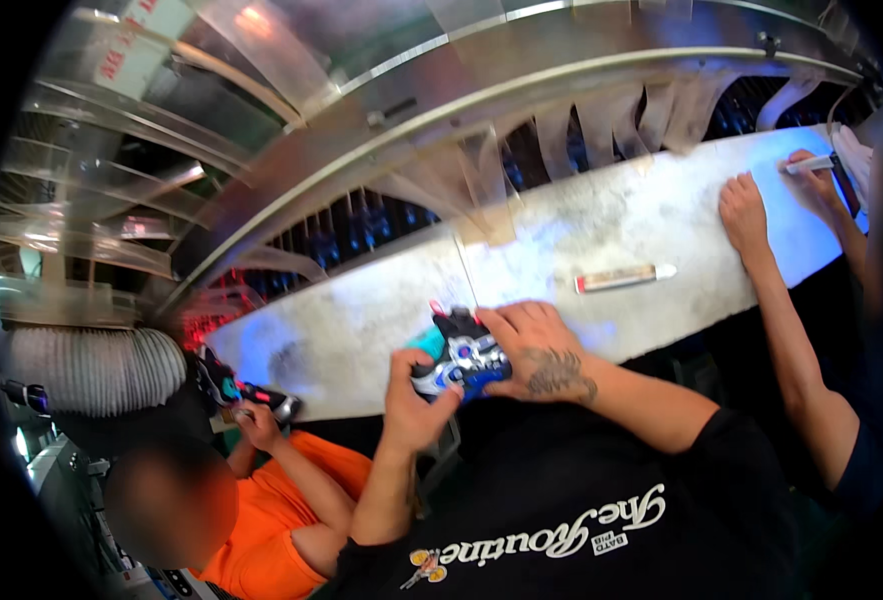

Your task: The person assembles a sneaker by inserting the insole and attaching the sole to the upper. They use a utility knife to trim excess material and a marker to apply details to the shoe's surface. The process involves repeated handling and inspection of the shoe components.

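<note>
Both my hands hold a sneaker (pixel 466 362) with black, white, blue and teal parts, tilted over the near edge of the worktable (pixel 381 330). My left hand (pixel 416 400) grips its left side, with the thumb along the lower edge. On the right side of the sneaker, my right hand (pixel 536 345) is closed, its back turned up; some of its fingertips are hidden. A white pen-like tube (pixel 623 279) with a red end lies on the table to the right of my right hand, touched by no one.
At left, a person in orange (pixel 281 510) handles another sneaker (pixel 246 395) beside a ribbed duct (pixel 91 370). Another person's hands (pixel 744 212) are at the table's right, one holding a white marker-like tool (pixel 811 164). Clear plastic strips (pixel 611 120) hang behind the table.
</note>
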The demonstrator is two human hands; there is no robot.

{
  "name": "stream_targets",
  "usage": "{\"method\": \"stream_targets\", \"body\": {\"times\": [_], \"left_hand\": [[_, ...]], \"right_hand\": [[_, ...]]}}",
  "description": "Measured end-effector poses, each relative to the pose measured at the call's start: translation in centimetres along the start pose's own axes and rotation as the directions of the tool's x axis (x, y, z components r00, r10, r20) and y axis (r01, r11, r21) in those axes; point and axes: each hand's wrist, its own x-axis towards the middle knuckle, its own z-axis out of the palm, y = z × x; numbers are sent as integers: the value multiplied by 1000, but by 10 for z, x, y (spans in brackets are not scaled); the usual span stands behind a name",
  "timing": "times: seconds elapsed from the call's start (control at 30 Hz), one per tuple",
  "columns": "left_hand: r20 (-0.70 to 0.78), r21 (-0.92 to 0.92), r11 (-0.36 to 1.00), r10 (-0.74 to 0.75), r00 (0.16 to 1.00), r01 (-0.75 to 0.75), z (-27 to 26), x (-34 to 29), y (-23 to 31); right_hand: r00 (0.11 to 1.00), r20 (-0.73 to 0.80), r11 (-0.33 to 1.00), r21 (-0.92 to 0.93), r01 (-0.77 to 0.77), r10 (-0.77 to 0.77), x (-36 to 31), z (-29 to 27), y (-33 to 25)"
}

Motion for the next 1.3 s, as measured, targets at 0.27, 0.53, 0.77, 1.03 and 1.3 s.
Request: {"method": "stream_targets", "body": {"times": [0.27, 0.53, 0.77, 1.03, 1.3], "left_hand": [[27, -14, 999, 49, 998, -49, -3, 10, -3], [-32, 115, 985, 131, 991, -127, -6, 24, -27], [-147, 34, 907, 421, 895, -420, 25, 64, -66], [-90, 16, 969, 248, 965, -247, 36, 72, -63], [-65, -41, 996, 80, 995, -83, 22, 84, -62]], "right_hand": [[993, 114, 1000, -10, 6, -5, -1, -13, 9], [995, 96, 997, 83, 1, -9, -8, -11, 22], [996, -32, 987, -141, 77, -82, 24, -40, 34], [992, 127, 989, -146, -9, 27, 28, -43, 48], [996, -5, 987, 131, -93, 94, 0, -103, 52]]}}
